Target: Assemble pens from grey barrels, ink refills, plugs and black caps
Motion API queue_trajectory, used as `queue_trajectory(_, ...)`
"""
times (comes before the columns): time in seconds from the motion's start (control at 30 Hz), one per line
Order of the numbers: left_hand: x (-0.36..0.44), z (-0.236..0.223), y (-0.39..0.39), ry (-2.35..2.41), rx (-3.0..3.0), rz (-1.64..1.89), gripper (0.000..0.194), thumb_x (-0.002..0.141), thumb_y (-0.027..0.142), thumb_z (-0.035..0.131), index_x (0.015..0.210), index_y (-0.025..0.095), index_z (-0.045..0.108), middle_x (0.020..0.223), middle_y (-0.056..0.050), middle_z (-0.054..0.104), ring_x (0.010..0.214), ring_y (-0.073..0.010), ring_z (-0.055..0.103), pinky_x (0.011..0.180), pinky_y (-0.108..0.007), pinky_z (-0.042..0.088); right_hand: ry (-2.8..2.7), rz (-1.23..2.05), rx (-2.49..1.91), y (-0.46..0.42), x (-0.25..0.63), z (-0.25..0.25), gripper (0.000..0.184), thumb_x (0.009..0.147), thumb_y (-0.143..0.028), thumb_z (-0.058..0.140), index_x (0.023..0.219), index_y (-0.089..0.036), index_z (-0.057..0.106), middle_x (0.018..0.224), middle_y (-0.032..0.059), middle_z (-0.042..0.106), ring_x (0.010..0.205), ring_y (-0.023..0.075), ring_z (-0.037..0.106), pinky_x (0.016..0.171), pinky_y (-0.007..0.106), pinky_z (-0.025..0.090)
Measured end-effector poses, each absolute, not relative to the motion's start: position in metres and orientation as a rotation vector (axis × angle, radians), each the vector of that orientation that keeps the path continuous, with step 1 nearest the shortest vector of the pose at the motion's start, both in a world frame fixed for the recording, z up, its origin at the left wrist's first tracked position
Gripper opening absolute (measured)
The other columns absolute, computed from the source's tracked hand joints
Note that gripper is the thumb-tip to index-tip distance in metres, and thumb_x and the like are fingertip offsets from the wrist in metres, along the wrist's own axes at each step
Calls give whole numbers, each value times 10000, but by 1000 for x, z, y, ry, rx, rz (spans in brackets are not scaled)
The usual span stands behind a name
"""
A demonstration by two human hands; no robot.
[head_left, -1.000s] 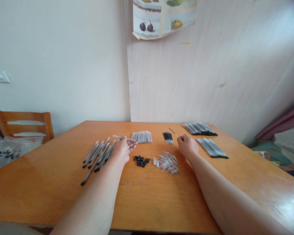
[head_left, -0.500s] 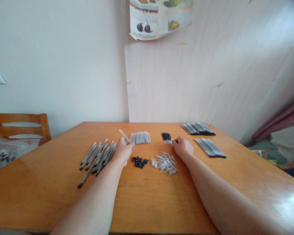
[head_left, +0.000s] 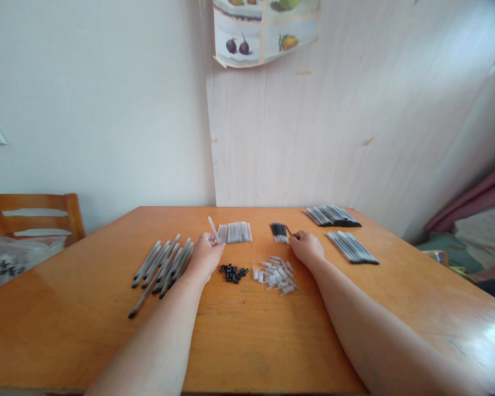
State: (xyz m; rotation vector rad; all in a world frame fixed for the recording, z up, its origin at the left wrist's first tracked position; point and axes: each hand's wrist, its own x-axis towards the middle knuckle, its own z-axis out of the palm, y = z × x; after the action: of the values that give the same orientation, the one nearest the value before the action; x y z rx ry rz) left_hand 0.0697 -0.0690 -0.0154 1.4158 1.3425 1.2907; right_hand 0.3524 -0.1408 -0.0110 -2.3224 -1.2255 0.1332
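My left hand is closed around a clear pen barrel that points up and away, beside the row of clear barrels. My right hand pinches a thin black refill next to the small bundle of refills. Between the hands lie a heap of small black caps and a pile of clear tips. To the left of my left hand lie several grey pens.
The orange wooden table also bears two stacks of pens at the back right and right. A wooden chair and a plastic bag stand at the left. A fruit poster hangs on the wall.
My left hand closed on the clear barrel and tilted it upright. My right hand lowered the black refill toward the bundle. The view shifted slightly.
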Motion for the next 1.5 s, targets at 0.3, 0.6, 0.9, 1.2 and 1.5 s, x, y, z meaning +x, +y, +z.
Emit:
queue_trajectory(0.3,68,-19,-68,1289,1415,1279,243,654,150,702,866,195,591,714,-37,654,678,-179,610,621,-255,406,-1090,130,-2317,-138,370,-18,465,873,-295,406,1289,-227,603,1166,125,663,1142,281,557,896,376,442)
queue_trajectory(0.6,69,-21,-66,1326,1535,1263,218,677,172,681,873,196,590,736,-44,664,688,-186,621,640,-268,421,-1185,112,-2331,-139,362,-12,435,869,-316,401,1235,-279,634,1137,107,668,1116,288,561,881,403,432)
queue_trajectory(0.9,67,-26,-65,1346,1600,1262,196,705,221,674,882,206,590,767,-48,674,695,-191,626,643,-273,417,-1450,94,-2400,-142,353,-11,409,910,-349,367,1209,-334,645,1236,96,619,1318,324,378,980,566,311)
queue_trajectory(1.2,68,-28,-64,1364,1629,1240,203,731,233,658,919,195,591,795,-62,687,751,-195,647,672,-274,442,-1466,41,-2324,-139,354,-17,428,921,-345,362,1290,-293,571,1252,105,611,1295,297,417,1013,515,308)
queue_trajectory(1.5,68,-23,-65,1421,1714,1157,229,770,233,606,989,165,608,888,-79,705,797,-184,660,719,-279,477,-1334,125,-2230,-134,359,-21,510,888,-311,409,1391,-238,450,1292,84,603,1297,260,429,1050,456,315)
